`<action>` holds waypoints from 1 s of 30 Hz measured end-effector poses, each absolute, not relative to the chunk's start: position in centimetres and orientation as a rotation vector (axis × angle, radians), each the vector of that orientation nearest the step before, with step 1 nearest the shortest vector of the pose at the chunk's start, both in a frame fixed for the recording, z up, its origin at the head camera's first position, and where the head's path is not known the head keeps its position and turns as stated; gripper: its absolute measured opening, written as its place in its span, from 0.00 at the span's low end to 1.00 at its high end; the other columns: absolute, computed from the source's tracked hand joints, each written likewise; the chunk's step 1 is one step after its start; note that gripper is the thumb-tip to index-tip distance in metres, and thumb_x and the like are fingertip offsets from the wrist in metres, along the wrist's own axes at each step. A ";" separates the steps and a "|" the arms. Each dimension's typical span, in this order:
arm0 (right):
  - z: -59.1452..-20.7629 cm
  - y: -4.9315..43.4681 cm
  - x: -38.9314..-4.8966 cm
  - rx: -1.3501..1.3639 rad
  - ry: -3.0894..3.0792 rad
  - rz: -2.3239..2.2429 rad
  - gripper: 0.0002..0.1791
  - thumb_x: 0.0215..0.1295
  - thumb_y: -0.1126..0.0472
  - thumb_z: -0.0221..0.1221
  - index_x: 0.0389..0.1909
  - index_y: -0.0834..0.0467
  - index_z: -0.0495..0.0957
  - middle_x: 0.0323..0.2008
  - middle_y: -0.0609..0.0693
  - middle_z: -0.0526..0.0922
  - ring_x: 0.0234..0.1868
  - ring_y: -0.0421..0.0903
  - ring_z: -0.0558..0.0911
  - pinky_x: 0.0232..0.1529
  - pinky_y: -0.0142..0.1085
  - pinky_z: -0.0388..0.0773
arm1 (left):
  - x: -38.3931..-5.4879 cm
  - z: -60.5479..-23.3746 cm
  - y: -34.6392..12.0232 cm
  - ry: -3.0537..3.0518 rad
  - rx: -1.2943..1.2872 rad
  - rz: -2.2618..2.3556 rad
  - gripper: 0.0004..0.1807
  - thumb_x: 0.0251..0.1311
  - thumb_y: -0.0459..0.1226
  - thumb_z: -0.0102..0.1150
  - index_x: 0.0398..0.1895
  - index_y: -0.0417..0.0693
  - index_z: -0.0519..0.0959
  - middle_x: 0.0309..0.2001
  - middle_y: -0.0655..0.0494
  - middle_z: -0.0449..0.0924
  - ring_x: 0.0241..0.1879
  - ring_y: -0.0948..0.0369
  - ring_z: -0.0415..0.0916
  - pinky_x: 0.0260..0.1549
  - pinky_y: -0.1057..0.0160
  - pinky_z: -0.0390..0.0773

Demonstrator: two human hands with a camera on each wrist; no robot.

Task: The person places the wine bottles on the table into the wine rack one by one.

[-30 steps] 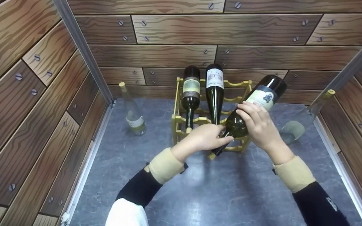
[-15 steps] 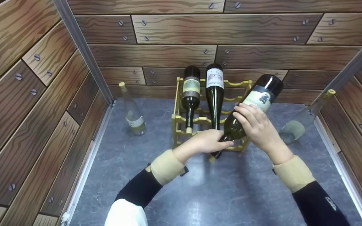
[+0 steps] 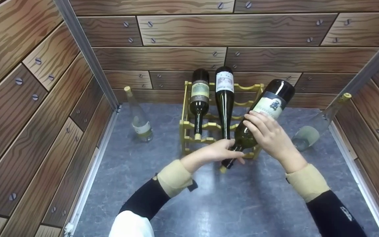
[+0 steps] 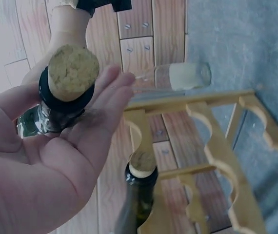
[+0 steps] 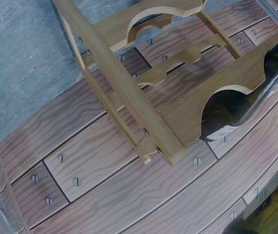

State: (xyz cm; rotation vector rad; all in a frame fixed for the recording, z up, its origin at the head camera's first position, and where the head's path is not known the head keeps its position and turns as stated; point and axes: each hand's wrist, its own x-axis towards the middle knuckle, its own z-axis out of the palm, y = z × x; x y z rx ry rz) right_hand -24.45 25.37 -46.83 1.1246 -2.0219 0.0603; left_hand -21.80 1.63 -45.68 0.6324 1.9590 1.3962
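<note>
A dark green wine bottle (image 3: pixel 270 105) with a cream label is held tilted over the right side of a wooden wine rack (image 3: pixel 211 125). Its corked neck points down toward me. My right hand (image 3: pixel 268 133) grips the body from the right; the right wrist view shows no part of this hand. My left hand (image 3: pixel 217 150) holds the neck between thumb and fingers, palm toward the left wrist camera, right behind the cork (image 4: pixel 73 73). Two more wine bottles lie on the rack's top: one (image 3: pixel 200 98) at the left, another (image 3: pixel 225 95) in the middle.
On the floor (image 3: pixel 209 204), a clear corked bottle (image 3: pixel 140 123) stands left of the rack. Another clear bottle (image 3: pixel 311 131) stands at the right, partly behind my right forearm. Wood-patterned walls (image 3: pixel 189 29) enclose the floor at back and sides. Scalloped rack slats (image 5: pixel 227 92) show in the right wrist view.
The held bottle has swung slightly, its base shifting left and its neck end toward me. My left hand has moved slightly toward me, and my right hand a little left. The racked bottles stay put.
</note>
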 end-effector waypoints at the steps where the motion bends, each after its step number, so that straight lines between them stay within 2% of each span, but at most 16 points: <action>1: -46.8 25.4 -24.5 1.124 -2.021 0.059 0.40 0.43 0.84 0.64 0.63 0.67 0.74 0.64 0.64 0.79 0.66 0.61 0.78 0.88 0.40 0.49 | -21.8 -45.8 1.6 1.907 0.608 1.441 0.22 0.77 0.37 0.58 0.67 0.34 0.74 0.53 0.31 0.87 0.49 0.49 0.90 0.47 0.67 0.87; 3: -46.8 25.4 -24.5 1.123 -2.021 0.057 0.40 0.42 0.85 0.65 0.63 0.67 0.74 0.64 0.64 0.79 0.66 0.61 0.79 0.88 0.40 0.49 | -21.7 -46.0 1.6 1.809 0.551 1.522 0.22 0.76 0.35 0.58 0.68 0.34 0.74 0.54 0.29 0.86 0.55 0.43 0.88 0.52 0.62 0.88; 8: -46.8 25.3 -24.6 1.138 -2.014 0.043 0.41 0.43 0.84 0.64 0.64 0.67 0.74 0.64 0.64 0.79 0.66 0.61 0.78 0.88 0.40 0.49 | -21.6 -46.3 1.6 1.683 0.466 1.613 0.18 0.75 0.33 0.58 0.63 0.31 0.76 0.55 0.28 0.85 0.57 0.41 0.87 0.53 0.60 0.89; 11: -47.0 25.2 -24.7 1.154 -1.993 0.032 0.37 0.46 0.84 0.62 0.64 0.67 0.74 0.64 0.63 0.80 0.65 0.61 0.79 0.88 0.40 0.51 | -21.5 -46.5 1.6 1.645 0.436 1.630 0.16 0.75 0.32 0.57 0.60 0.30 0.76 0.55 0.26 0.83 0.53 0.42 0.89 0.52 0.59 0.90; 14: -47.2 25.2 -24.7 1.170 -1.986 0.019 0.35 0.49 0.83 0.60 0.63 0.67 0.75 0.64 0.63 0.80 0.66 0.61 0.79 0.88 0.41 0.51 | -21.3 -46.8 1.7 1.608 0.405 1.652 0.17 0.76 0.31 0.55 0.60 0.27 0.75 0.50 0.26 0.86 0.41 0.50 0.92 0.51 0.58 0.91; 17: -47.4 25.1 -24.8 1.179 -1.990 0.012 0.36 0.49 0.83 0.60 0.64 0.66 0.74 0.63 0.64 0.80 0.66 0.61 0.78 0.88 0.41 0.49 | -21.2 -47.0 1.8 1.582 0.377 1.672 0.18 0.76 0.31 0.54 0.61 0.24 0.74 0.36 0.37 0.90 0.31 0.63 0.88 0.48 0.59 0.91; 20: -47.4 25.1 -24.8 1.185 -1.995 0.009 0.36 0.48 0.83 0.61 0.64 0.66 0.74 0.63 0.64 0.80 0.66 0.61 0.78 0.88 0.41 0.49 | -21.1 -47.2 1.9 1.568 0.356 1.690 0.19 0.76 0.30 0.53 0.61 0.20 0.74 0.27 0.54 0.86 0.27 0.66 0.86 0.42 0.63 0.91; 21: -47.5 25.1 -24.8 1.186 -1.996 0.010 0.36 0.48 0.83 0.61 0.64 0.66 0.74 0.63 0.64 0.80 0.66 0.61 0.78 0.88 0.41 0.49 | -21.0 -47.3 2.0 1.567 0.347 1.696 0.19 0.76 0.30 0.54 0.60 0.20 0.74 0.26 0.56 0.85 0.26 0.66 0.85 0.39 0.65 0.91; 23: -47.5 25.1 -24.8 1.189 -2.000 0.009 0.36 0.48 0.83 0.61 0.64 0.66 0.74 0.64 0.64 0.80 0.67 0.61 0.78 0.88 0.41 0.48 | -21.0 -47.5 2.1 1.565 0.330 1.712 0.14 0.75 0.29 0.54 0.54 0.24 0.77 0.24 0.57 0.85 0.24 0.67 0.84 0.33 0.70 0.88; 26: -47.5 25.0 -24.9 1.199 -1.999 0.011 0.38 0.46 0.83 0.62 0.64 0.66 0.74 0.64 0.64 0.79 0.67 0.61 0.78 0.88 0.41 0.49 | -21.0 -47.7 2.3 1.552 0.308 1.733 0.04 0.74 0.29 0.55 0.41 0.36 0.80 0.22 0.58 0.84 0.21 0.68 0.81 0.28 0.72 0.85; 28: -47.5 25.0 -24.8 1.208 -2.000 0.013 0.40 0.44 0.84 0.63 0.64 0.66 0.74 0.65 0.64 0.79 0.67 0.61 0.78 0.88 0.41 0.49 | -21.0 -47.9 2.3 1.537 0.301 1.743 0.07 0.73 0.29 0.56 0.34 0.45 0.78 0.21 0.57 0.83 0.20 0.68 0.80 0.26 0.73 0.84; 30: -47.5 24.9 -24.8 1.218 -2.003 0.011 0.41 0.43 0.84 0.64 0.65 0.66 0.74 0.65 0.63 0.79 0.67 0.61 0.78 0.88 0.41 0.49 | -21.0 -48.0 2.3 1.516 0.292 1.747 0.09 0.74 0.30 0.55 0.32 0.47 0.77 0.21 0.57 0.82 0.19 0.68 0.79 0.26 0.73 0.84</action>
